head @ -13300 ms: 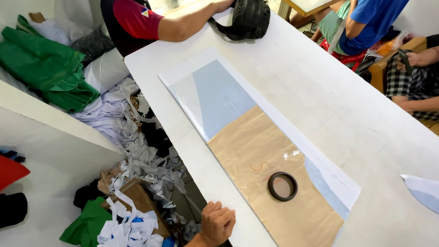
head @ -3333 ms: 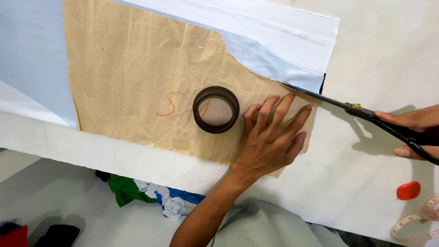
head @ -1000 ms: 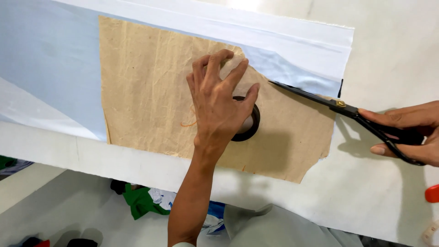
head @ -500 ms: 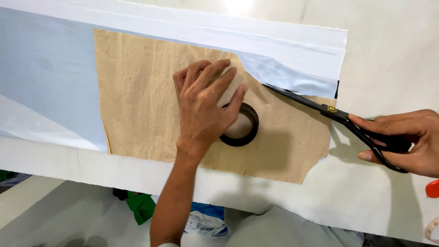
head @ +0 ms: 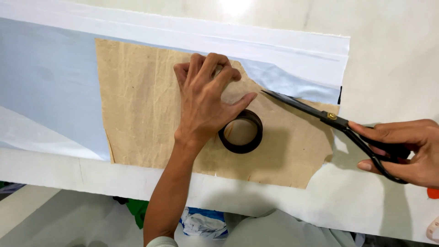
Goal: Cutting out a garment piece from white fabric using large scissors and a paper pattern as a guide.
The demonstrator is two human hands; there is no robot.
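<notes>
Now the left hand (head: pixel 206 103) lies spread and flat on the brown paper pattern (head: pixel 146 105), pressing it down with nothing gripped; half a second ago it sat lower and covered the upper part of the black tape ring (head: pixel 241 131), whereas here it has slid up toward the pattern's far edge, and only the thumb reaches the ring's upper rim. The ring rests on the pattern and its whole lower arc shows. The right hand (head: pixel 402 151) is closed through the loops of the black scissors (head: pixel 329 119), thumb above and fingers below, much as before; the blades point left along the pattern's curved upper right edge, their tip now lying just right of the left thumb, on the pale blue fabric (head: pixel 50 91). Whether the blades are parted or closed is hard to make out, since they read as one dark line. The fabric lies under the pattern on the white table (head: pixel 393 59). The right hand is cut off by the picture's edge, as is an orange thing (head: pixel 433 193) beside it, too little of which shows to name.
</notes>
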